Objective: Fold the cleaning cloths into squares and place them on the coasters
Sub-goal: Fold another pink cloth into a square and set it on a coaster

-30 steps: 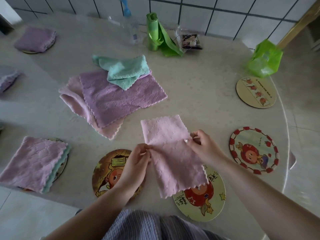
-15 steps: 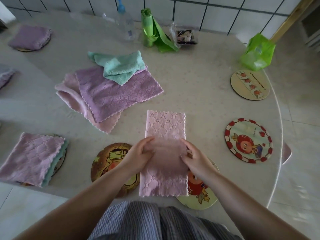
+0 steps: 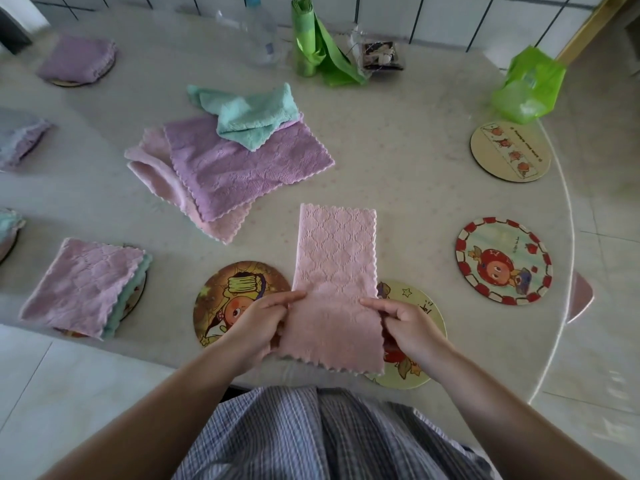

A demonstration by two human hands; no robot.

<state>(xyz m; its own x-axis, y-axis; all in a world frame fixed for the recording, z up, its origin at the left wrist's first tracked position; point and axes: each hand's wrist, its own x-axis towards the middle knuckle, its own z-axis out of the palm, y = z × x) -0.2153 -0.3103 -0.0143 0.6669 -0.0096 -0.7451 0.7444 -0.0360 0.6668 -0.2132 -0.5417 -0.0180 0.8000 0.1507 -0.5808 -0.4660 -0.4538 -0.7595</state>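
Pink cloth (image 3: pixel 335 271), folded to a long strip, stretched flat on the table (image 3: pixel 398 168) away from both hands, near end lifted. Pinched at its left edge by the left hand (image 3: pixel 258 329), at its right edge by the right hand (image 3: pixel 407 325) (fingers curled on the fabric). Under the hands, two coasters: brown coaster (image 3: pixel 221 303) leftward, yellow coaster (image 3: pixel 420 341) rightward, partly covered. Beyond the left hand, a loose cloth pile (image 3: pixel 225 161).

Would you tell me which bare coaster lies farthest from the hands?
The beige coaster beside the green bag; the other three bare ones lie nearer the hands.
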